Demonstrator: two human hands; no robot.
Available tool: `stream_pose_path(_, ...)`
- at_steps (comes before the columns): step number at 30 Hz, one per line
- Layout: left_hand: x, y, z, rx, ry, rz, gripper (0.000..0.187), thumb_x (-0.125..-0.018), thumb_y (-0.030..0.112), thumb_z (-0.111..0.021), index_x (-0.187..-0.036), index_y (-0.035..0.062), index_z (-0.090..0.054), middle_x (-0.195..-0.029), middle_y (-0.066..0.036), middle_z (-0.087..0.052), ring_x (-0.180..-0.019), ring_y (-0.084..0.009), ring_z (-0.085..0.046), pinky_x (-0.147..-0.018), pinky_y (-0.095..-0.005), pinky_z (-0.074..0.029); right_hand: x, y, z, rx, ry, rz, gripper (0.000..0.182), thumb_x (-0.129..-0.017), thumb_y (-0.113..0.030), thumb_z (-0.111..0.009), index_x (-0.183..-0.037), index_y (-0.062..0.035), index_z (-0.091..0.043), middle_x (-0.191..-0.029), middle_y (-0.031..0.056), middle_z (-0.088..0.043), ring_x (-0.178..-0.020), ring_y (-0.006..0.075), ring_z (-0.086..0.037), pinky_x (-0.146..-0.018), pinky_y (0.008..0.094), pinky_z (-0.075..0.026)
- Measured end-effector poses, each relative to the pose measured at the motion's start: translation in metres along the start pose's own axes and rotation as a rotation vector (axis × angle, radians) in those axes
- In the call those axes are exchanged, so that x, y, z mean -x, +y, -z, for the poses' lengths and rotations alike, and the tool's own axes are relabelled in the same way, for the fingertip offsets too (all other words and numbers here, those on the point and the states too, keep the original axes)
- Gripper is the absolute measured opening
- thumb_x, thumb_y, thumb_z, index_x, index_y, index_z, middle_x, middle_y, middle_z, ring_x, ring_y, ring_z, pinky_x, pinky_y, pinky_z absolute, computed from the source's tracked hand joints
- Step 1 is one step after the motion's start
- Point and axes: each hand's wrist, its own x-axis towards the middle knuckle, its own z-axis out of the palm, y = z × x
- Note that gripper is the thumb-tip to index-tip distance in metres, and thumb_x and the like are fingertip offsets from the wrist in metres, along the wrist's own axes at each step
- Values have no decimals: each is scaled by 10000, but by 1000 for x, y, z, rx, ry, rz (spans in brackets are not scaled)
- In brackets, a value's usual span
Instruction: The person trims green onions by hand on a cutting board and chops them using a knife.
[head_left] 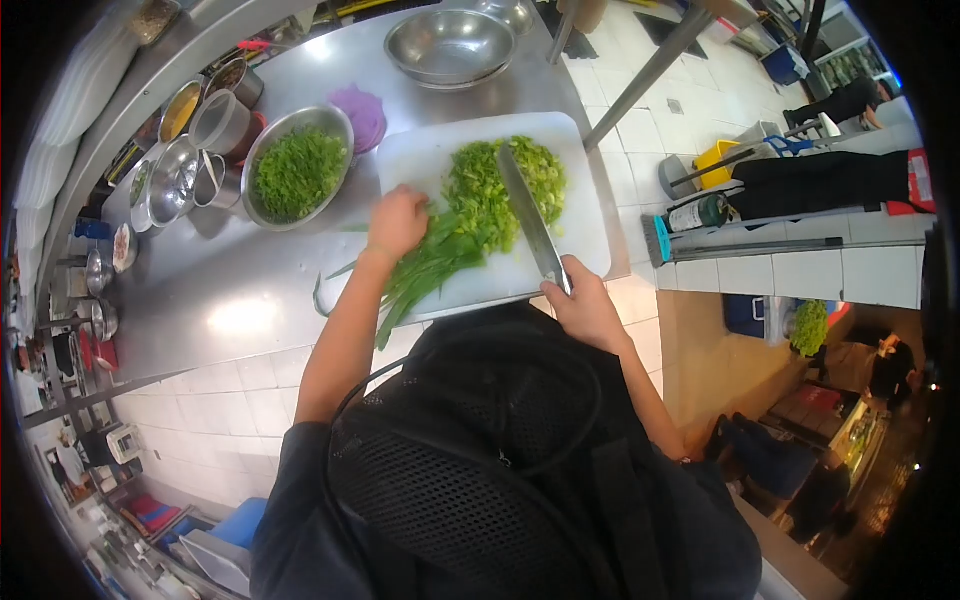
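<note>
On the white cutting board [400,160] lies a heap of chopped greens [505,190]. My right hand [588,308] is closed around the handle of a large kitchen knife [530,215], whose broad blade lies across the chopped heap and points away from me. My left hand [400,222] is closed over the long scallions [430,262] at the left of the board, its fingertips partly hidden. The scallions' leafy ends spread toward me and hang over the board's near edge.
Left of the board stand a metal bowl of leafy greens [298,172], a purple cloth [358,117] and several containers. Stacked steel bowls [450,48] sit at the table's far end. A metal post [650,75] rises at the right. Other people [850,100] are farther off.
</note>
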Motion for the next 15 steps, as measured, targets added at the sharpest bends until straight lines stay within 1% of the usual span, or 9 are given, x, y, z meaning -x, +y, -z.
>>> stream_pose_path(2,8,-4,-5,59,58,-130,228,-895,83,-579,-1009,39,-771,-1034,-185,-676,-995,-407,-641,-900,-507,-524,1,-1,-2,7,-35,-35,282,-969,-203,-679,-1093,22,-562,-820,304,-664,-812,507,-653,-713,532,-497)
stream_pose_path(3,10,-3,-8,58,49,-125,228,-895,83,-579,-1009,39,-771,-1034,-185,-676,-995,-407,-641,-900,-507,-524,0,-2,-5,31,-60,26,285,-975,-213,-674,-1086,20,-553,-824,310,-666,-816,513,-655,-716,546,-495)
stream_pose_path(5,11,6,-18,82,162,-139,196,-891,102,-588,-990,44,-747,-1020,-170,-670,-996,-385,-634,-869,-503,-519,-1,-10,-10,58,-93,88,288,-980,-223,-668,-1078,17,-543,-829,316,-668,-820,520,-657,-720,560,-493)
stream_pose_path(6,15,15,-22,83,163,-132,196,-891,102,-588,-990,44,-747,-1020,-170,-670,-996,-385,-634,-869,-503,-519,-2,-21,-11,93,-138,93,277,-985,-218,-654,-1075,18,-541,-830,317,-672,-823,523,-661,-728,574,-498)
stream_pose_path(8,27,35,-28,-85,212,-61,146,-875,105,-612,-976,61,-707,-1008,-142,-659,-971,-363,-630,-829,-497,-503,-8,-32,-20,127,-185,102,267,-990,-214,-639,-1071,19,-538,-831,319,-676,-826,525,-665,-736,587,-503)
stream_pose_path(9,33,37,-35,-115,289,-70,143,-867,111,-632,-1000,75,-671,-1016,-116,-644,-980,-342,-611,-831,-483,-474,-12,-34,-27,218,-187,173,254,-990,-200,-627,-1079,19,-534,-823,309,-683,-817,521,-672,-742,594,-513)
stream_pose_path(10,37,37,-40,-116,280,-73,143,-867,111,-632,-1000,75,-671,-1016,-116,-644,-980,-342,-611,-831,-483,-474,-13,-37,-34,308,-187,240,242,-990,-186,-615,-1088,19,-531,-816,299,-689,-809,516,-678,-747,601,-522)
stream_pose_path(12,44,38,-46,-100,338,-22,149,-916,102,-619,-1055,64,-656,-1084,-109,-639,-1053,-338,-587,-897,-472,-440,-10,-53,-37,375,-213,229,238,-984,-173,-614,-1095,18,-527,-813,292,-695,-802,507,-686,-742,602,-529)
stream_pose_path(15,46,36,-48,-79,320,-20,160,-894,105,-631,-1049,69,-635,-1080,-101,-623,-1067,-328,-572,-898,-472,-431,-4,-51,-45,495,-282,199,243,-975,-161,-616,-1115,13,-521,-808,278,-701,-780,492,-695,-723,604,-537)
